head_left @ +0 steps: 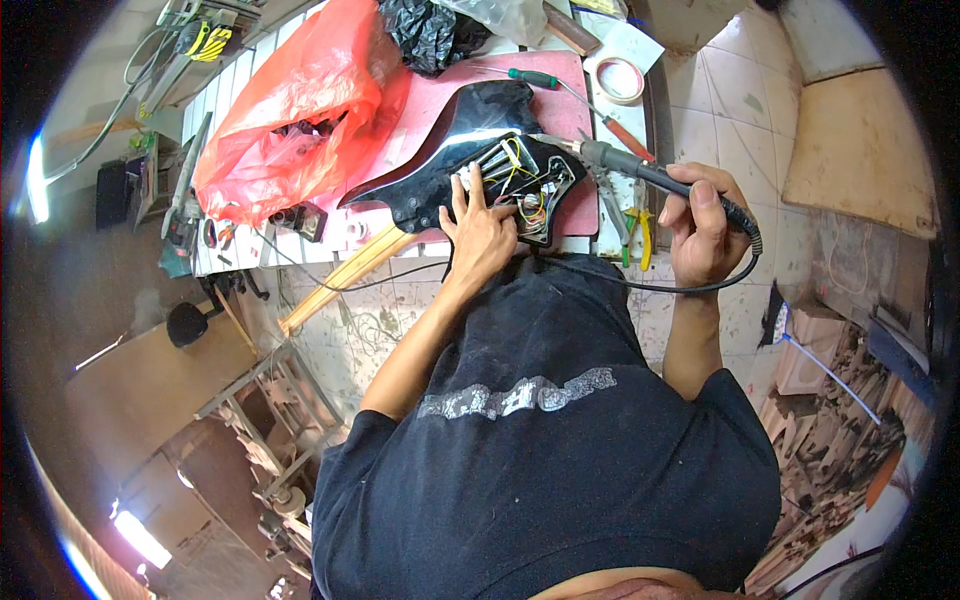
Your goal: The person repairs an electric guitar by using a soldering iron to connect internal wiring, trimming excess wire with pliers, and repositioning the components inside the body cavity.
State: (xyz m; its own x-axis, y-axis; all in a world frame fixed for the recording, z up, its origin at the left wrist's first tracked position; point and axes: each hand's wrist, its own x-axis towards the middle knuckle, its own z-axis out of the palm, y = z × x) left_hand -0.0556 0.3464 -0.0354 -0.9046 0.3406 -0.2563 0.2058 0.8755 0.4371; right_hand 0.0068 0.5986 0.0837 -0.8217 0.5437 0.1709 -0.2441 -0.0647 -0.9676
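Note:
A glossy black electric guitar body (425,190) lies on a pink mat, its light wooden neck (345,275) pointing to the lower left. Loose coloured wires (530,208) show in its open cavity. My left hand (480,235) rests on the body beside the cavity, fingers spread; whether a fingertip pins a wire is too small to tell. In my right hand (708,225) is a soldering iron (630,163), held like a pen. Its tip reaches left to the body's upper right edge; contact cannot be made out. The black cord (690,289) loops below my right hand.
Behind the guitar lie a red plastic bag (310,110), a black bag (430,35), a green-handled screwdriver (533,77), a red-handled screwdriver (628,138) and a tape roll (618,80). Yellow-and-green-handled pliers (640,235) lie near the front edge. The cord crosses before the table.

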